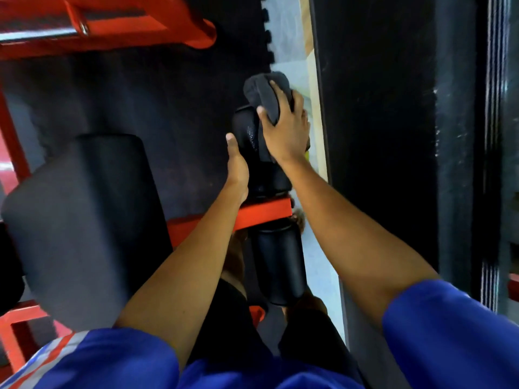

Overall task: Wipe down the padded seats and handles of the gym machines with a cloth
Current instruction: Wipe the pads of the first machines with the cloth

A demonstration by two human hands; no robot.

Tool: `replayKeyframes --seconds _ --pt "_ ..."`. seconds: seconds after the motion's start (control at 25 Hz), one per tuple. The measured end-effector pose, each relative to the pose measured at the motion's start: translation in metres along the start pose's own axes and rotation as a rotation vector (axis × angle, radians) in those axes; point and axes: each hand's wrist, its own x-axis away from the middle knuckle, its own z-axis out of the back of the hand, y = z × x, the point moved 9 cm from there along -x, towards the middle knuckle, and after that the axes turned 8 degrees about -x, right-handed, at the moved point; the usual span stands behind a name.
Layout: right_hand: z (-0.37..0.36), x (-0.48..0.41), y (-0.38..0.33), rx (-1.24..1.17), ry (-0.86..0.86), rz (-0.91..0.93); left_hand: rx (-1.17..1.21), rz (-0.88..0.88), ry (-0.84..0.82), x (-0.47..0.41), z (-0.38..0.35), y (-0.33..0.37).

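I have the right hand [286, 133] clamping the cloth [264, 91] on the roller pad [247, 130], left hand [237, 169] steadying it, fingers hidden, perhaps curled; if the pad spins, the cloth may slip off.

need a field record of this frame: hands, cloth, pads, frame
right hand: grips cloth, pressing it on upper roller pad
left hand: holds upper roller pad from its left side, fingers hidden
lower roller pad: on near side of orange bracket, untouched
seat pad: left of both hands, untouched
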Motion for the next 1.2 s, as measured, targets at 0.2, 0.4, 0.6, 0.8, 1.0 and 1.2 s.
replayKeyframes --seconds 0.2,0.4,0.6,0.8,1.0,1.2 --pt "0.008 0.098 0.016 0.056 0.017 0.099 0.058 0.006 -0.037 -0.021 0.002 -0.018" --pt "0.006 0.145 0.043 -0.012 -0.080 0.012 0.104 0.008 0.024 -0.013 0.006 -0.008" --pt "-0.002 0.017 -0.008 0.082 -0.056 0.053 0.079 -0.015 0.106 -0.003 -0.001 -0.002" --pt "0.006 0.074 0.033 -0.017 -0.042 0.003 0.107 -0.050 0.235 -0.003 0.007 -0.020" --pt "0.007 0.162 0.053 -0.047 -0.136 0.011 0.108 0.090 0.100 -0.039 0.019 -0.040" --pt "0.000 0.030 0.007 0.034 -0.022 -0.008 0.048 -0.033 0.137 0.004 -0.005 -0.009"
